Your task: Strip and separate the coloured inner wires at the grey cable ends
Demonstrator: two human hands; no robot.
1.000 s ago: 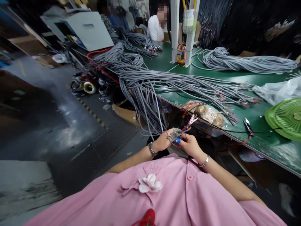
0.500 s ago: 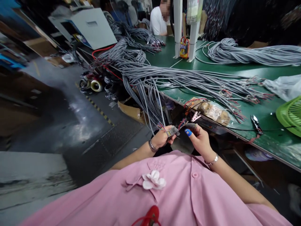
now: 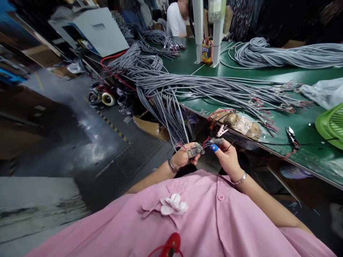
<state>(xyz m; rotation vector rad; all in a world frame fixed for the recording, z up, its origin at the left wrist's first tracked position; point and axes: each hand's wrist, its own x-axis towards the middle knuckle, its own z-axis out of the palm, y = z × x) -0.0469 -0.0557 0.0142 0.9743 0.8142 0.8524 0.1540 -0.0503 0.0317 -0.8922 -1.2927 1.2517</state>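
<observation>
We seem to be at separating thin coloured wires [image 3: 206, 143], held between our left hand [image 3: 184, 156], which grasps them, and our right hand [image 3: 227, 157], which pinches them, near the green table [image 3: 183, 68], and the next move calls for light, steady fingertips

Two white posts [image 3: 198, 30] rose from the green worktop [image 3: 184, 65], a yellow packet [image 3: 207, 53] between their feet. Left of the posts sat a pale cabinet [image 3: 103, 34] and, lower, a cardboard box [image 3: 150, 126]; beyond them was a person [image 3: 173, 20] in white; right of them and nearer were a plastic bag [image 3: 324, 92] and a green fan [image 3: 332, 123].
</observation>
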